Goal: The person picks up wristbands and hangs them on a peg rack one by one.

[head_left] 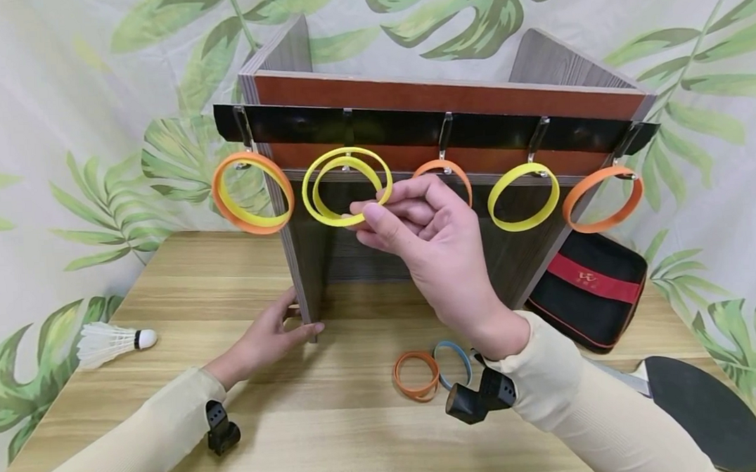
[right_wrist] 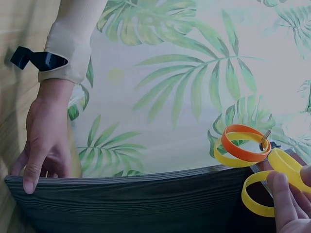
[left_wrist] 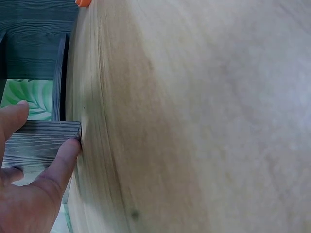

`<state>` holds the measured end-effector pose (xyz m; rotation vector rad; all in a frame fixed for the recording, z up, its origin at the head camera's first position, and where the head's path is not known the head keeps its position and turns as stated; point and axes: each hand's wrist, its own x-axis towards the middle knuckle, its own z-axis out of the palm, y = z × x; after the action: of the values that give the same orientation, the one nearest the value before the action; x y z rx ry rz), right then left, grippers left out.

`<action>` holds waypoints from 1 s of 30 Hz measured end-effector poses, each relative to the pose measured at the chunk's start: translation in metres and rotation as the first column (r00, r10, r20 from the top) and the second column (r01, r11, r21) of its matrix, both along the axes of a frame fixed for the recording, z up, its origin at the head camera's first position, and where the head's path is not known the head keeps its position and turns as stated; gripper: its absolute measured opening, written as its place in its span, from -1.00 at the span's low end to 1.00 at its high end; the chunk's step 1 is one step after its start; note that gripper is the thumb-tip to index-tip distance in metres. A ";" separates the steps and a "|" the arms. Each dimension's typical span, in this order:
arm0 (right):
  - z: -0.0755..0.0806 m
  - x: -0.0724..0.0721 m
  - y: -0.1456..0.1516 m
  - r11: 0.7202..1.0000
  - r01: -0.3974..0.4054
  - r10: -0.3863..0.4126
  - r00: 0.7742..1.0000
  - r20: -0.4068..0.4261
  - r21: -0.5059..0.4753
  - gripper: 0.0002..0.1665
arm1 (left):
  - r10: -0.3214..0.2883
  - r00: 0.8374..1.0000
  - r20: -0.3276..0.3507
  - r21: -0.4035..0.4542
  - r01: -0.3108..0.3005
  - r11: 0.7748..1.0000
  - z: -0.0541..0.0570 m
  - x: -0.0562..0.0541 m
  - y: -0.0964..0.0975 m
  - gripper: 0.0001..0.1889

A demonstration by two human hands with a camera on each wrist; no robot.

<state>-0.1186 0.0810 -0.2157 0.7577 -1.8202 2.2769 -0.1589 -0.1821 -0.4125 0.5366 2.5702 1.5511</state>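
Middle orange ring (head_left: 460,170) partly hidden; right hand (head_left: 445,254) in front

The grey wood-grain stand (head_left: 309,249) is upright, gripped low. A slim yellow ring (head_left: 305,191) is pinched near its second hook (head_left: 348,127) from the left.

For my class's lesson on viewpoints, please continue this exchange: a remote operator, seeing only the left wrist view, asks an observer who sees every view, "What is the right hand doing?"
Observer: In the head view, the right hand pinches a yellow wristband.
Operator: My view shows the left hand gripping a wood-grain panel. What lies off to that hand's left?
Observer: A shuttlecock lies there on the tabletop.
Operator: Anything blue on that tabletop?
Observer: Yes, a blue wristband lies on it.
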 end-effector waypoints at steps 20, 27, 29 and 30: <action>-0.011 0.000 0.001 0.997 -0.024 0.017 0.995 0.098 0.073 -0.80 | -0.009 1.000 -0.010 0.005 0.009 1.000 0.002 0.002 0.001 -0.26; -0.014 0.002 0.004 0.991 -0.034 0.022 0.995 0.096 0.128 -0.75 | 0.004 1.000 -0.004 0.003 -0.004 1.000 0.003 0.003 0.001 -0.25; -0.016 0.002 0.005 0.988 -0.035 0.022 0.996 0.089 0.148 -0.74 | 0.007 1.000 -0.004 0.000 -0.007 1.000 0.003 0.003 0.001 -0.24; -0.016 0.003 0.006 0.987 -0.035 0.022 0.996 0.085 0.158 -0.74 | 0.007 1.000 -0.003 0.002 -0.007 1.000 0.003 0.003 0.001 -0.24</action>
<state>-0.1159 0.0867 -0.2319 0.7260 -2.0616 2.2324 -0.1559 -0.1814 -0.4093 0.5309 2.5759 1.5558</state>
